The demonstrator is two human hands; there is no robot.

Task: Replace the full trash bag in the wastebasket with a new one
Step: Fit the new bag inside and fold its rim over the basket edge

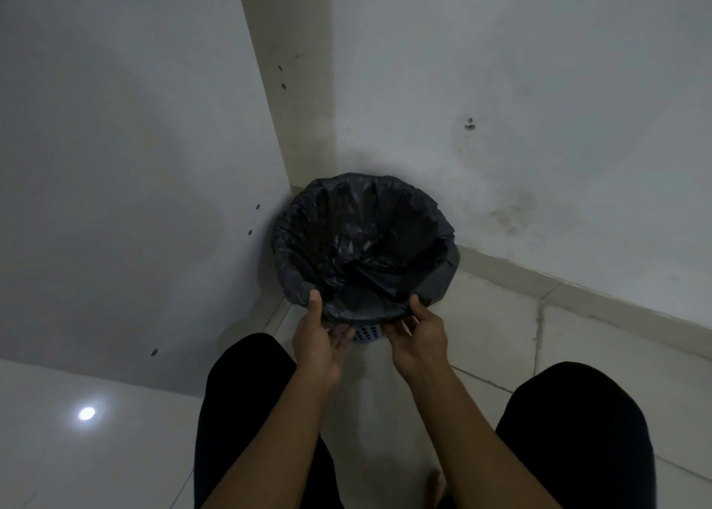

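Note:
A black trash bag (366,242) lines a round wastebasket standing in the room's corner, its edge folded over the rim. Only a small patch of the perforated pale-blue wastebasket (368,333) shows below the bag, between my hands. My left hand (321,335) is at the near left rim, thumb on top of the folded bag edge and fingers under it. My right hand (418,333) pinches the bag edge at the near right rim the same way. The bag's inside looks dark and crumpled, and I cannot make out any contents.
White walls meet behind the basket, with a beige pillar strip (285,77) in the corner. Pale floor tiles (501,327) spread to the right and front. My knees in dark trousers (570,431) flank my arms, and a bare foot (437,485) shows below.

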